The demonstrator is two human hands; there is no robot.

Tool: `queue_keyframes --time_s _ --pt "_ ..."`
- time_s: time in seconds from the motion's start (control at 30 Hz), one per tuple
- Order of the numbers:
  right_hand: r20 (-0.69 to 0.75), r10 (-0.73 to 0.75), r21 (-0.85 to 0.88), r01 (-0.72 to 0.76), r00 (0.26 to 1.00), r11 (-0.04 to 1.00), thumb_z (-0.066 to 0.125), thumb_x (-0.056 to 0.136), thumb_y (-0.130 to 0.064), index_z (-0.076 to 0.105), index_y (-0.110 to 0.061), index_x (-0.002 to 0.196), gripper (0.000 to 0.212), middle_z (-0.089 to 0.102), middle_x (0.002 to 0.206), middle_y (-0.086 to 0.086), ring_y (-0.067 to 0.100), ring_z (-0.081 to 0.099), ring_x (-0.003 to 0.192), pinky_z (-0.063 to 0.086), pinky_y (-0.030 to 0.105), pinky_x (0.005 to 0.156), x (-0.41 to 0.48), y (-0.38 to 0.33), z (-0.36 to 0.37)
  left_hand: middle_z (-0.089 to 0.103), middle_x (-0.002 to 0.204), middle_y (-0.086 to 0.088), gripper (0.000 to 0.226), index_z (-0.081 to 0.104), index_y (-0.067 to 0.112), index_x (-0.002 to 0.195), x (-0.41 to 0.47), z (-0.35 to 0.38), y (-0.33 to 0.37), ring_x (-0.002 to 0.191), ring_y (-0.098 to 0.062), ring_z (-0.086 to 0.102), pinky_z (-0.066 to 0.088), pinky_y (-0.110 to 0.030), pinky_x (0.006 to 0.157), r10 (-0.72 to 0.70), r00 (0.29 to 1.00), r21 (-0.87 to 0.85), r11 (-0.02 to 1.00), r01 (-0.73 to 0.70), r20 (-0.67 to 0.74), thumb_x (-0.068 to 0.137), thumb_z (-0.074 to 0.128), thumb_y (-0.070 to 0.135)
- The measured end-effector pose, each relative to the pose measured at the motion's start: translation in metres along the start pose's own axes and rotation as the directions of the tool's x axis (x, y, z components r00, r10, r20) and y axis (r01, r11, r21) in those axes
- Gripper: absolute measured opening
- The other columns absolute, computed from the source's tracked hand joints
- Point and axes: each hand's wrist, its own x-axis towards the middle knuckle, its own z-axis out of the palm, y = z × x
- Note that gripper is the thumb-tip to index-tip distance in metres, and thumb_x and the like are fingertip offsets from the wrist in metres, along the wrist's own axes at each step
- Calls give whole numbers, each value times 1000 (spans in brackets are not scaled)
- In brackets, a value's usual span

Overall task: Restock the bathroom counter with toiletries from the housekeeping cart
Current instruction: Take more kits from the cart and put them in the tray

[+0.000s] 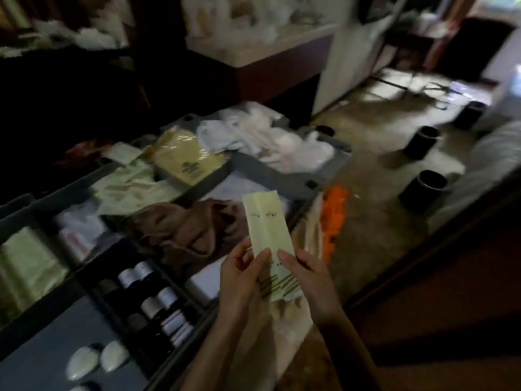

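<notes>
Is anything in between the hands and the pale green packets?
No. Both hands already hold the pale green paper packets above the grey housekeeping cart: the left hand and the right hand pinch the lower half directly with their fingers, with nothing between.

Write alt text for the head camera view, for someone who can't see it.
Two bare hands, left hand and right hand, hold up long pale green paper packets over a grey housekeeping cart tray with a crumpled brown cloth and dark silver-capped small bottles.
</notes>
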Motion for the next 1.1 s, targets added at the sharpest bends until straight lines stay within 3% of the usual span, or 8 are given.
queue_keyframes --time_s 0.27,0.47,0.53,0.63,0.77,0.93,1.0,1.1 --pt "-297 50 36 -41 953 999 60 93 -26 70 -14 103 18 74 97 10 26 72 89 57 49 84 -52 26 -142 72 98 7 21 64 28 104 -38 134 -47 82 -7 71 60 -30 72 -136 950 260 964 62 280 84 70 23" --pt "-531 46 154 43 846 987 57 95 -20 68 -7 93 17 74 75 1 11 70 65 53 19 56 -131 40 -242 68 90 7 20 65 18 102 -87 242 -90 82 -8 64 52 -23 61 -266 826 415 909 44 497 83 71 21" --pt "-636 64 185 71 769 980 58 95 -18 68 -8 89 16 73 70 1 11 69 60 52 19 54 -161 48 -270 72 95 -2 23 69 16 100 -111 275 -109 88 -17 68 57 -34 71 -292 776 433 901 28 558 79 75 23" --pt "-770 86 203 115 632 972 59 93 -17 68 -11 88 12 72 76 5 8 67 59 52 19 54 -205 65 -308 72 92 2 16 69 22 96 -154 316 -138 88 -13 68 57 -31 74 -310 679 473 879 -63 666 81 74 27" --pt "-903 161 229 128 398 965 61 94 -21 68 -16 94 9 70 72 -6 -1 63 57 47 14 52 -263 96 -337 68 84 8 6 67 22 89 -208 349 -170 85 -13 64 55 -37 78 -437 479 531 844 -74 761 87 67 16" --pt "-954 280 296 176 111 939 59 95 -21 68 -10 95 14 72 78 8 15 64 59 53 30 55 -324 127 -344 73 90 -6 9 68 11 97 -248 374 -206 82 -18 69 55 -25 64 -556 244 599 783 -165 794 89 65 11" --pt "-949 314 315 214 35 925 57 96 -18 65 -12 95 10 72 83 15 19 65 60 54 31 55 -342 134 -346 73 91 -9 12 68 6 99 -262 385 -219 83 -19 69 55 -26 66 -580 155 600 765 -235 800 90 63 10" --pt "-936 343 309 285 -76 907 61 93 -13 65 -7 104 13 74 92 12 25 70 80 58 39 73 -361 146 -356 75 94 -10 14 71 6 99 -284 404 -234 88 -24 70 56 -36 78 -598 10 572 760 -309 801 93 59 10"
